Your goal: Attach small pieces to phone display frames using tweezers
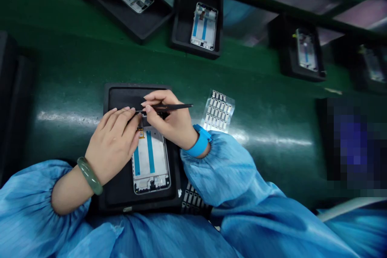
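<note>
1. White phone frame (150,160) with blue strips: I see it lying flat, its top end under the left hand (113,143), whose fingers (121,117) rest extended, gripping nothing.
2. The right hand (171,123) pinches black tweezers (172,107), their tips just above the frame.
3. Beneath, I see a black tray (137,93) on a green bench (69,68), with a film sheet of small metal parts (217,111) just beside it.

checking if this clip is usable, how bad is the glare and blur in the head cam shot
Head view: a long white glare streak crosses the green workbench beside the hands; the left hand and right hand are sharp; the phone frame in the far right tray looks soft and dim; a patch at the right edge is heavily pixelated; the whole scene sits tilted.
</note>
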`<state>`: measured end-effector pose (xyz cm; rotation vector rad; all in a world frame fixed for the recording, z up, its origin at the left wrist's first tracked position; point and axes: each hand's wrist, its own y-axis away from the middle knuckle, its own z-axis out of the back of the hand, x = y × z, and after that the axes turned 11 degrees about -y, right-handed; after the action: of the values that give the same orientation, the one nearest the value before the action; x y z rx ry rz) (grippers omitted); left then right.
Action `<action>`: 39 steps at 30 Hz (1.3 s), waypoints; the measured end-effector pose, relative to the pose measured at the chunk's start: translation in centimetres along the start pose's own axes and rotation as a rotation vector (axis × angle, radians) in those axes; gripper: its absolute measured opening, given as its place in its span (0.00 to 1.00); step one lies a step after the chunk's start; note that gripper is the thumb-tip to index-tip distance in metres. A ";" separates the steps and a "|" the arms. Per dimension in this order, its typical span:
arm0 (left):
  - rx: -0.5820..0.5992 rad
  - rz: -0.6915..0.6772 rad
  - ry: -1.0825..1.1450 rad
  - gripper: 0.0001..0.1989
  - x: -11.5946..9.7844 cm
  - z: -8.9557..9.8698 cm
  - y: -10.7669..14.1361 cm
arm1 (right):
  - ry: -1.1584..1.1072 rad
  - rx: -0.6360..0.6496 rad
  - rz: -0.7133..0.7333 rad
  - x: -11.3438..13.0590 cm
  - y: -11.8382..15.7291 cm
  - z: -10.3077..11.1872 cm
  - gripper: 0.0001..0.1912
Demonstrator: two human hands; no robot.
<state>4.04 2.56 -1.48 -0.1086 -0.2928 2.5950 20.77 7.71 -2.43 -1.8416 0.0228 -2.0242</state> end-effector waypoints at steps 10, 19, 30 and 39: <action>-0.006 -0.001 -0.037 0.19 -0.2 0.0 -0.1 | 0.150 0.076 0.106 0.0 -0.1 0.2 0.12; -0.025 -0.010 -0.051 0.17 -0.2 0.0 -0.1 | 0.429 0.169 0.193 1.2 -0.2 -0.1 0.12; 0.007 -0.007 -0.027 0.18 -0.2 -0.1 -0.1 | 0.068 0.018 0.091 -0.5 0.2 0.4 0.11; -0.005 -0.008 -0.021 0.18 -0.2 -0.1 0.0 | 0.083 0.046 0.111 -0.3 0.1 -0.1 0.09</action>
<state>4.20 2.51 -1.61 -0.0819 -0.3067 2.5886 20.74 7.71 -2.72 -1.6893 0.0997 -2.0065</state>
